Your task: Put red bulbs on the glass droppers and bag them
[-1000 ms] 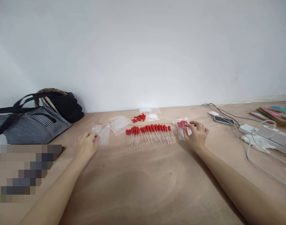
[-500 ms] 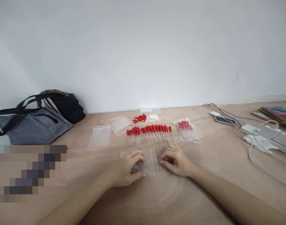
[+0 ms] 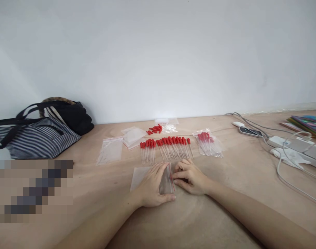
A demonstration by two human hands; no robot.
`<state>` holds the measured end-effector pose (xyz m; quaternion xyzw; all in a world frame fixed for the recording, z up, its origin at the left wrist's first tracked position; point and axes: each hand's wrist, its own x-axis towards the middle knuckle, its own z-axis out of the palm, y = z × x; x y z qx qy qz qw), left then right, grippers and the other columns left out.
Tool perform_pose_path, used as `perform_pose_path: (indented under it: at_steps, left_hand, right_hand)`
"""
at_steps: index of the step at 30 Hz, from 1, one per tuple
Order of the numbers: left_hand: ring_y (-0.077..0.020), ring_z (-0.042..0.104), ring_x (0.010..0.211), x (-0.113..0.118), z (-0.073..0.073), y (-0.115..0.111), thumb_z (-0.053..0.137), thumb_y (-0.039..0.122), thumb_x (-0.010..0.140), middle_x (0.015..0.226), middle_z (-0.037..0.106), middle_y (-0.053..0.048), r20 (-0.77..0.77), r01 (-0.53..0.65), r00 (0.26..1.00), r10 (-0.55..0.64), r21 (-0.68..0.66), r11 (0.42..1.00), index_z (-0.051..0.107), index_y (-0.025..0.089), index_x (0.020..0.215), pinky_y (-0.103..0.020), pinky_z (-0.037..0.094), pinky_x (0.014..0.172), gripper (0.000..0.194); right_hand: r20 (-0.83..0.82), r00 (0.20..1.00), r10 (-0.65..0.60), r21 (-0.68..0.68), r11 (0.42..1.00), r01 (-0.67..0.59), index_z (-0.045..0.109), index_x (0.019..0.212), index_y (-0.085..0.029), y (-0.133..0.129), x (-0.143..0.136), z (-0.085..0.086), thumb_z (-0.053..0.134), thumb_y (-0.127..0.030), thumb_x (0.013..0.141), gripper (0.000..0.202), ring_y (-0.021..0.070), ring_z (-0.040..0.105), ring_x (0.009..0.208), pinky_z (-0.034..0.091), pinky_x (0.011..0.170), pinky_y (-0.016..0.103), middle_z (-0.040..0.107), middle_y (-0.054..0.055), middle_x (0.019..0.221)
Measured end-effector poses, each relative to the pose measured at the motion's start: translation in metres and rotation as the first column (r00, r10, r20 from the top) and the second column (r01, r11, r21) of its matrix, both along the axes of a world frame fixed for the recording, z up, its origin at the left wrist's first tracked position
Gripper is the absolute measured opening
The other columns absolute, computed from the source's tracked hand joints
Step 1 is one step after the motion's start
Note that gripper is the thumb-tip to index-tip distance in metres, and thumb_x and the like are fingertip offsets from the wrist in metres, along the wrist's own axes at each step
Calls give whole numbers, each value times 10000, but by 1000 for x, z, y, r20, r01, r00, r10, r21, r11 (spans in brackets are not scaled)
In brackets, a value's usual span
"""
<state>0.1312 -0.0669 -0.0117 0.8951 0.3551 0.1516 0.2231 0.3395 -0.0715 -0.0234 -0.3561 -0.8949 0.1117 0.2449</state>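
A clear zip bag (image 3: 138,177) with a red line along its mouth lies flat in front of me, its mouth to the right. My left hand (image 3: 154,186) rests across the bag, fingers stretched out and thumb apart, covering its middle. At the mouth edge, my right hand (image 3: 190,177) has its fingers curled, with thumb and forefinger closed on the bag's rim. Just beyond lie glass droppers with red rubber bulbs, in a smaller group (image 3: 148,144) and a larger group (image 3: 173,141). A filled bag of droppers (image 3: 206,141) lies to their right.
Flat zip bags (image 3: 110,150) lie at left, others (image 3: 134,137) behind them. Loose red bulbs (image 3: 155,129) sit beside glass tubes (image 3: 169,128) near the wall. A striped bag (image 3: 44,140) stands far left; a phone (image 3: 250,131), cables and a power strip (image 3: 277,141) are right.
My left hand has moved right over the bag and its fingers have straightened. My right hand has shifted slightly left, bringing its fingertips to the bag's mouth.
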Motion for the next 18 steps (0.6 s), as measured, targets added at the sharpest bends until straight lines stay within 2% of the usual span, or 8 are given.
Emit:
perform_pose_path:
  at_steps: [5, 9, 13, 16, 18]
  left_hand:
    - [-330, 255, 1262, 0, -3, 1, 633, 504, 647, 1370, 294, -162, 10, 2, 1000, -2, -9, 1000, 178, 186, 1340, -527, 260, 1000, 887]
    - [-325, 256, 1261, 1, -4, 2, 638, 500, 646, 1364, 299, -167, 27, 22, 999, -22, 0, 1000, 167, 180, 1341, -519, 254, 1005, 899]
    - [-321, 270, 1255, 0, 0, 1, 646, 501, 640, 1369, 290, -158, 28, 18, 999, -18, -19, 1000, 138, 201, 1352, -511, 281, 993, 925]
    - [-320, 306, 1237, -4, 8, 2, 656, 499, 628, 1382, 279, -145, 17, 3, 1000, -2, -51, 999, 113, 225, 1363, -501, 313, 974, 954]
    - [-315, 326, 1227, -6, 12, 2, 643, 488, 649, 1372, 305, -135, 14, -25, 1000, 25, -40, 999, 141, 230, 1359, -494, 320, 971, 907]
  right_hand:
    - [16, 1000, 8, -56, 998, -7, 644, 786, -227, 2, -9, 4, 453, -236, 839, 198, 144, 455, 796, 295, 747, 320, 532, 7, 801]
    - [20, 995, -97, -83, 992, 98, 651, 722, -221, 4, -20, 2, 520, -209, 781, 143, 136, 457, 756, 256, 725, 318, 529, -12, 716]
    - [41, 993, -108, -92, 990, 111, 664, 859, -288, 6, -23, 2, 547, -247, 775, 149, 145, 458, 754, 227, 702, 313, 544, -11, 720]
    - [62, 994, -92, -110, 989, 98, 589, 1065, -344, 7, -20, 4, 570, -257, 761, 316, 154, 460, 759, 223, 687, 300, 545, -7, 743]
    - [75, 994, -80, -119, 989, 89, 516, 1163, -356, 9, -18, 5, 574, -268, 761, 416, 159, 462, 765, 224, 686, 296, 544, -3, 754]
